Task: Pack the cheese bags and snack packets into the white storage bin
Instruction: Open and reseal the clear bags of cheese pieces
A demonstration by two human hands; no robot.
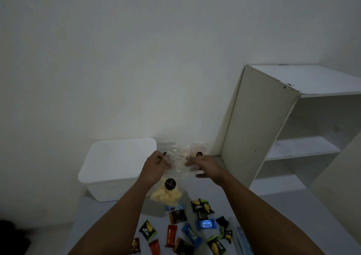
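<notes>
The white storage bin [109, 168] stands at the table's far left against the wall. Just right of it, my left hand [155, 166] pinches the top of a clear cheese bag [169, 193] that hangs down with yellow pieces and a black round label. My right hand [205, 166] grips the edge of another clear cheese bag [197, 151] with a black label, near the wall. Crumpled clear plastic [178, 157] lies between the hands. Several small snack packets, among them a blue one [205, 224] and a red one [171, 235], are scattered on the table's near part.
A white shelf unit [300, 133] with open compartments stands at the right, its side panel close to my right hand. The grey table [109, 213] ends at the left below the bin. A dark object [11, 237] sits at the lower left.
</notes>
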